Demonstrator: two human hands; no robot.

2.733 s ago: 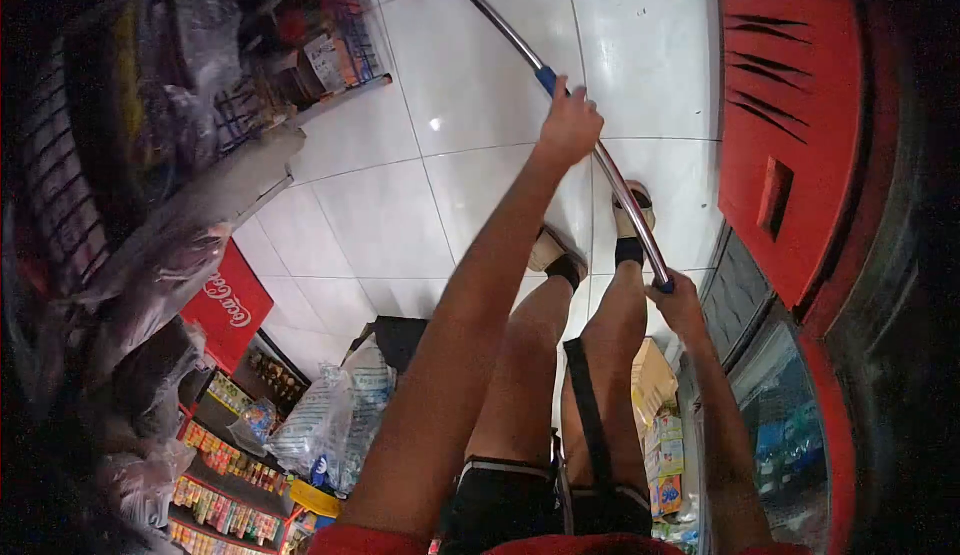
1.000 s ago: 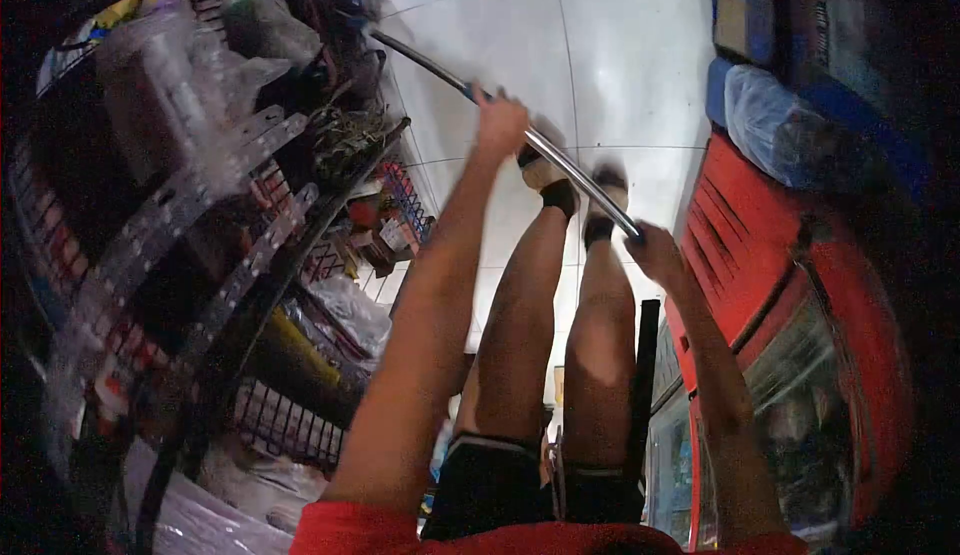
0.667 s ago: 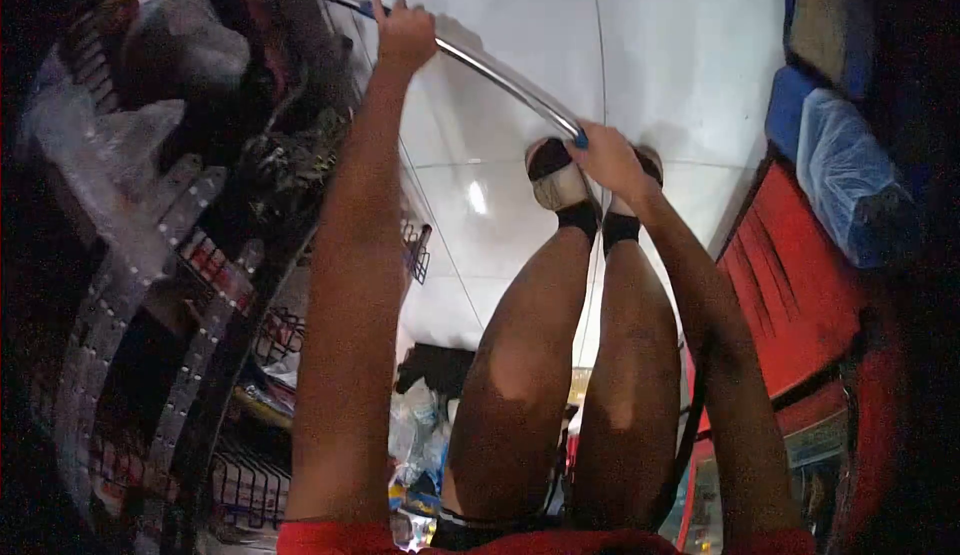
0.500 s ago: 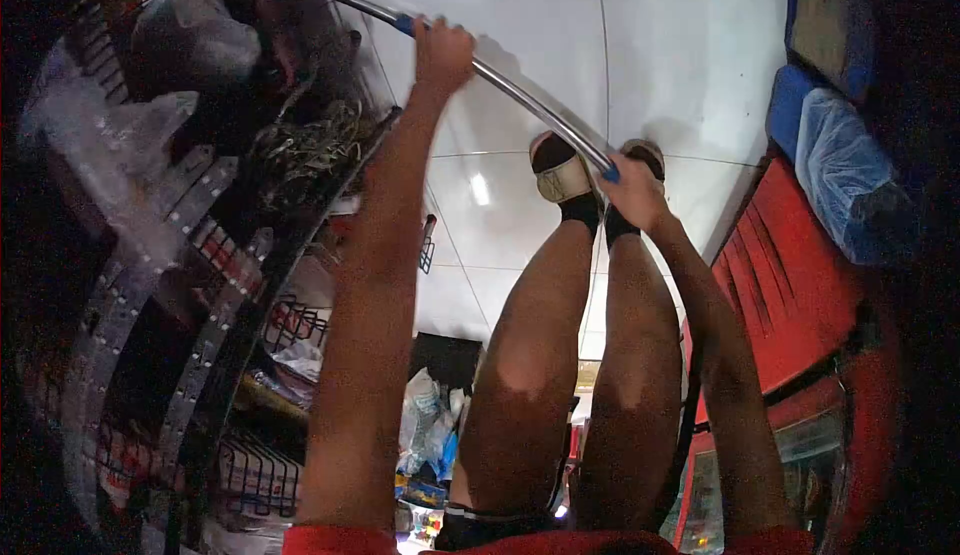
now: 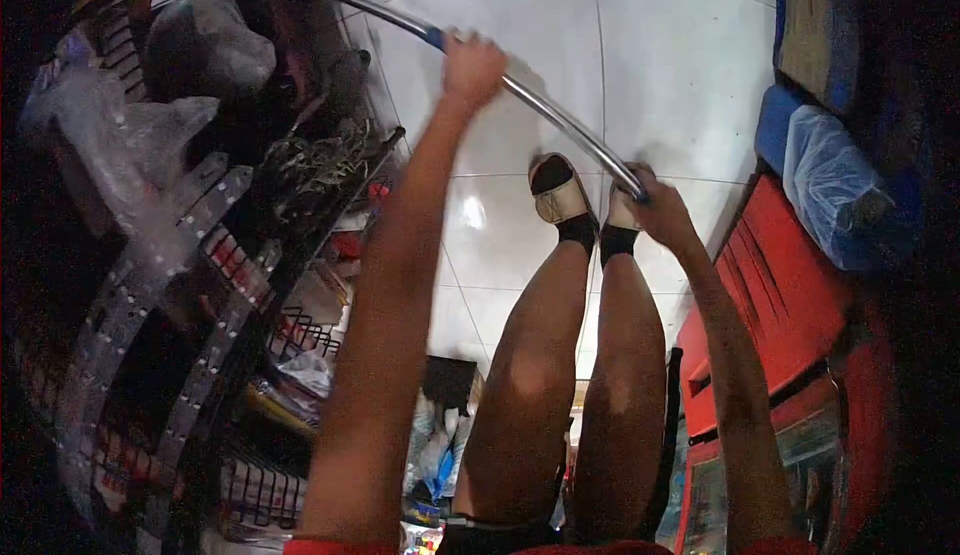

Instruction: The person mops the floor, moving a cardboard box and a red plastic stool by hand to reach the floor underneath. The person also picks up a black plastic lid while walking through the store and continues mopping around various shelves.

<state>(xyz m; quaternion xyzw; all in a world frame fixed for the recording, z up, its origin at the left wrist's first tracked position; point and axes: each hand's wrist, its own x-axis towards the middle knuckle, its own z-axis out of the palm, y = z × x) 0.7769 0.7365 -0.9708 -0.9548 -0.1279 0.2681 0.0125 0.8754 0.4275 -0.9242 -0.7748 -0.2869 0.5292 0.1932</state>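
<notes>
A long metal pole [image 5: 560, 122] with blue bands runs slantwise from the upper left to the centre right, over a white tiled floor [image 5: 690, 65]. My left hand [image 5: 474, 72] is wrapped round it just below a blue band. At its lower right end, my right hand [image 5: 656, 209] grips the pole by the dark blue tip. The far end of the pole reaches a dark, cluttered spot at the upper left, where its head is too blurred to make out. My feet, in beige sandals [image 5: 561, 203], stand below the pole.
On the left stands a dark rack [image 5: 200, 355] with plastic bags [image 5: 210, 45], a tangle of thin strands [image 5: 325, 165] and wire baskets [image 5: 260, 485]. To the right are a red cabinet [image 5: 770, 285] and a blue object wrapped in clear plastic [image 5: 840, 180]. A black box [image 5: 450, 380] sits near my legs.
Both hands and the pole have shifted slightly right and down in view. My right foot now sits closer beside the left one, partly behind my right hand. Both hands still hold the pole.
</notes>
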